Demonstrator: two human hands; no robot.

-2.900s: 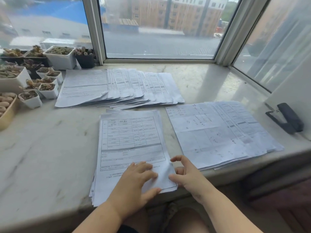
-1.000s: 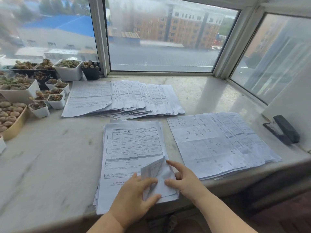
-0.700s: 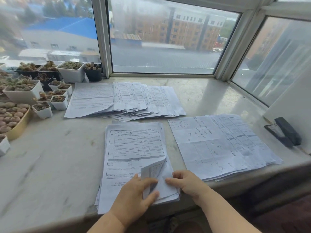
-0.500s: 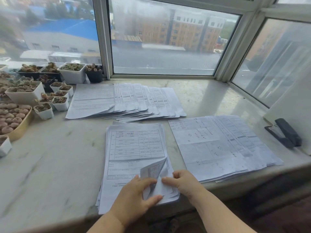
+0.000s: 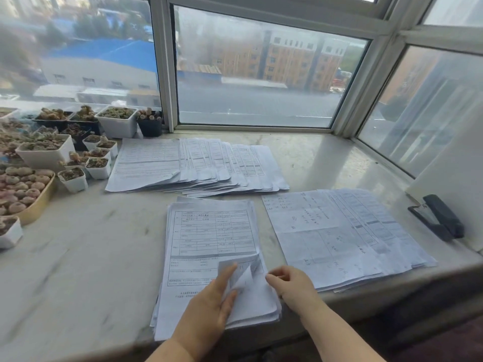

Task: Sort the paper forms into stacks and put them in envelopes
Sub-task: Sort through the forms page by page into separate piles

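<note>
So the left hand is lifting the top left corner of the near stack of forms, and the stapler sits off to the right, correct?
Not quite: in the head view the left hand lifts the bottom right corner of the near stack of forms. The stapler does sit off to the right.

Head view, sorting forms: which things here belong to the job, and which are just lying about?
Job:
- near stack, its corner lifted by the left hand
- right hand, beside that corner
- fanned stack at the back
- right stack

Lying about:
- stapler
- succulent pots
- windowsill, the work surface

No envelopes in view.
</note>
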